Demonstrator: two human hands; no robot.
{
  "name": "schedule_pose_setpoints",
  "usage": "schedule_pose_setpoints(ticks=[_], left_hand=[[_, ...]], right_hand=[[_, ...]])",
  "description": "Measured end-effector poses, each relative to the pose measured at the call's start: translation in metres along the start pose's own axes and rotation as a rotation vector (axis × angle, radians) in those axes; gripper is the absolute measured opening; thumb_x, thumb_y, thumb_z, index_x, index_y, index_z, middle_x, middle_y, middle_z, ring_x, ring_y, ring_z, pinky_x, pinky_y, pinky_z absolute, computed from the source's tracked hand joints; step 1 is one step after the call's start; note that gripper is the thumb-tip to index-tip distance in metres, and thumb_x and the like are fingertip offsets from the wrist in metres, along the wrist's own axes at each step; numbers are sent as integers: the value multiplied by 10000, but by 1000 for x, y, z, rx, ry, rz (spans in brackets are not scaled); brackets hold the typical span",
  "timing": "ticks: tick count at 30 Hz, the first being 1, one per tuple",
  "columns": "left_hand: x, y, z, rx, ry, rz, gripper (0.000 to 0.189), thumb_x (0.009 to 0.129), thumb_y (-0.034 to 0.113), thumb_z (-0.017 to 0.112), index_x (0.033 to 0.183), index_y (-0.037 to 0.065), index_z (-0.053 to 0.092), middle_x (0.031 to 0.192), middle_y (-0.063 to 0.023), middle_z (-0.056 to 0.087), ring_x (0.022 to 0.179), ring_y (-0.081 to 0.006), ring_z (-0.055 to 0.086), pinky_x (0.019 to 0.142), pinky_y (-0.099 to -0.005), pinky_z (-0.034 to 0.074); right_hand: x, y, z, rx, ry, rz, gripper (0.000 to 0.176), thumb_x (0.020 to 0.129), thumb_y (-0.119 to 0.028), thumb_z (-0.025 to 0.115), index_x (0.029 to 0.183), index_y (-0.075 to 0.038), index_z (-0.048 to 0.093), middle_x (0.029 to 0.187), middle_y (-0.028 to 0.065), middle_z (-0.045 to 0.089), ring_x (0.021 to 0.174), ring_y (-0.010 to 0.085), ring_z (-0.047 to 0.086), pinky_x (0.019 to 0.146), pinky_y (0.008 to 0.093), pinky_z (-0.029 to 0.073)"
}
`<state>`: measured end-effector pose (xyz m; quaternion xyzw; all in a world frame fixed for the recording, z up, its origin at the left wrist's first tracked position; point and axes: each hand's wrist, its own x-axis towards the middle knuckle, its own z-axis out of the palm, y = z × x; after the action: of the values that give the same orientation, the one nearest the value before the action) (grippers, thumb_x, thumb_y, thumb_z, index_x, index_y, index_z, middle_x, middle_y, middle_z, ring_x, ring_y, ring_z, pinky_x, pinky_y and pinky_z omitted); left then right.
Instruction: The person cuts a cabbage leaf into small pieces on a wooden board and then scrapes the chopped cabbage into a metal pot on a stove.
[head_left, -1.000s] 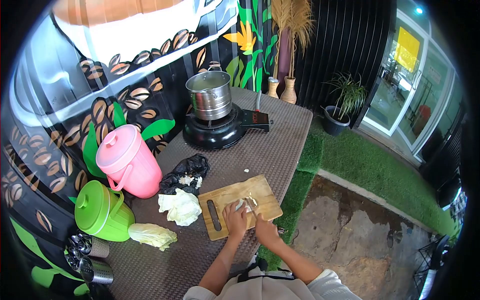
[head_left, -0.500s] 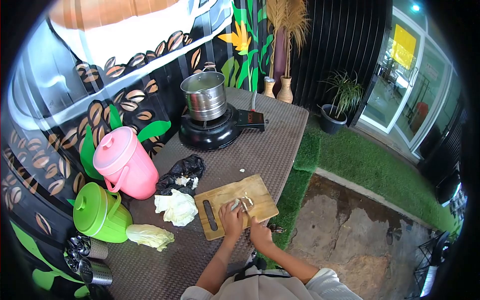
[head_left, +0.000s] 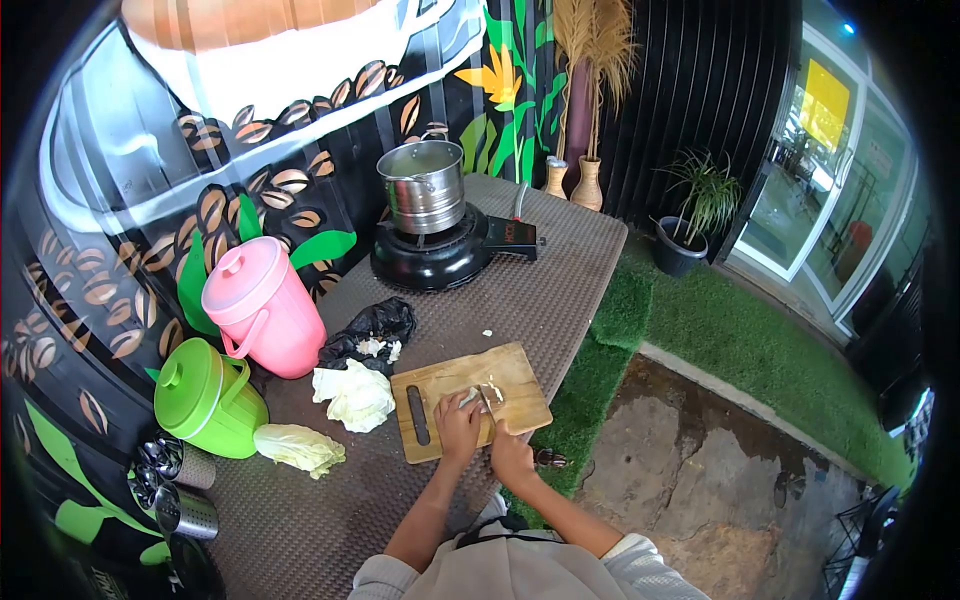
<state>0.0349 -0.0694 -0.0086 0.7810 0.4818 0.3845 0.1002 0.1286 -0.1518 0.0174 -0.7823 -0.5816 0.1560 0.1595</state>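
In the head view my left hand (head_left: 458, 425) holds the cabbage piece (head_left: 470, 398) down on the cutting board (head_left: 525, 385), near me, so it cannot slide. My right hand (head_left: 511, 458) is closed around the knife (head_left: 487, 402), blade beside it.

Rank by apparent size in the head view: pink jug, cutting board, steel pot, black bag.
1. pink jug and cutting board: these look about alike, so I am not ranking one over the other.
2. steel pot, which sits farther from the camera, so its true size is unsure.
3. black bag.
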Motion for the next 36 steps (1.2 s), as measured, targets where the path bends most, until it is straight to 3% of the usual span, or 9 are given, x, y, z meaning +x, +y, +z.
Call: schedule_pose_setpoints(ticks=[5, 8, 18, 21, 23, 27, 29, 30, 36], left_hand=[[-1, -1, 1, -51, 6, -26, 229, 817, 176, 655, 1026, 107, 716, 1110, -65, 626, 1109, -260, 499, 970, -418, 344], [1, 3, -1, -38, 2, -28, 224, 816, 178, 655, 1020, 108, 718, 1114, -67, 625, 1110, -259, 501, 968, -414, 343], [1, 0, 1, -34, -4, -35, 220, 820, 183, 653, 1011, 96, 719, 1113, -54, 630, 1108, -254, 504, 976, -404, 338], [2, 2, 1, -49, 19, -54, 228, 817, 185, 656, 1018, 99, 720, 1113, -54, 631, 1115, -253, 498, 983, -402, 332], [3, 4, -2, -75, -13, -88, 238, 810, 182, 661, 1026, 101, 720, 1113, -54, 631, 1122, -252, 492, 991, -400, 326], [0, -6, 4, -53, -7, -74, 245, 809, 188, 657, 1030, 103, 719, 1114, -54, 628, 1126, -248, 490, 997, -402, 321], [-1, -10, 6, -50, 11, -35, 254, 814, 197, 648, 1036, 94, 715, 1115, -56, 623, 1124, -248, 491, 998, -405, 320], [0, -9, 5, -34, 5, -38, 260, 817, 200, 641, 1038, 82, 712, 1117, -55, 620, 1122, -247, 491, 998, -405, 320], [0, -11, 8, -38, 43, -28, 251, 815, 189, 632, 1022, 72, 713, 1101, -61, 622, 1119, -253, 489, 999, -407, 319]], right_hand=[[25, 8, 19, -105, 177, -126, 167, 870, -100, 496, 1016, -30, 455, 719, 201, 665, 696, 355, 689, 617, 468, 556], [27, 1, -8, -136, 41, -135, 126, 869, -117, 504, 957, -27, 501, 759, 201, 675, 683, 334, 694, 601, 404, 570], [12, 4, 20, -50, 54, -2, 230, 862, -130, 517, 1056, -28, 446, 792, 232, 667, 765, 381, 682, 640, 475, 552], [29, 7, 8, -92, 177, -145, 224, 865, -131, 512, 1053, -28, 445, 809, 248, 664, 794, 392, 677, 653, 499, 544], [33, 2, -3, -21, 19, -72, 224, 861, -134, 522, 1041, -22, 450, 811, 243, 663, 779, 402, 674, 650, 520, 536], [15, -6, -13, -109, -26, -113, 227, 858, -131, 531, 1039, -22, 449, 810, 245, 658, 768, 399, 674, 635, 495, 547], [4, -13, -9, -62, -51, 39, 222, 855, -118, 536, 1034, -18, 452, 811, 249, 652, 753, 386, 676, 625, 450, 561], [-1, -9, 5, -104, 112, -37, 223, 849, -102, 538, 1034, -15, 448, 765, 225, 656, 714, 370, 679, 613, 425, 568], [29, -6, 19, -152, 241, -167, 278, 846, -106, 536, 1086, -2, 443, 744, 219, 656, 703, 363, 680, 594, 451, 556]])
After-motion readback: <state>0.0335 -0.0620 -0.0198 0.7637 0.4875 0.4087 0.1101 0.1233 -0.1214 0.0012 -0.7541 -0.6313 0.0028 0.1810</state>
